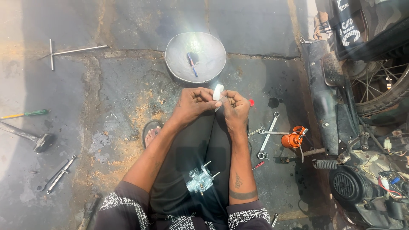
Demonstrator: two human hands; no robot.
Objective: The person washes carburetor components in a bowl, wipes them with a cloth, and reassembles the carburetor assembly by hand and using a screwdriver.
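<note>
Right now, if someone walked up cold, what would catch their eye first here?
Probably the left hand and right hand pinching a small white piece at centre, just below a glaring round metal basin. Next, the silver carburettor resting on the person's lap, and the motorcycle filling the right edge, with spanners and an orange can beside it.

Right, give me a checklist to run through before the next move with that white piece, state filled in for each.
1. White piece pinched by both hands: ok.
2. Left hand and right hand meet over the lap: ok.
3. Carburetor rests on the lap, untouched: ok.
4. Metal bowl just ahead of the hands: ok.
5. Spanners on the floor beside the right arm: ok.
6. What the white piece is: cannot tell.
</note>
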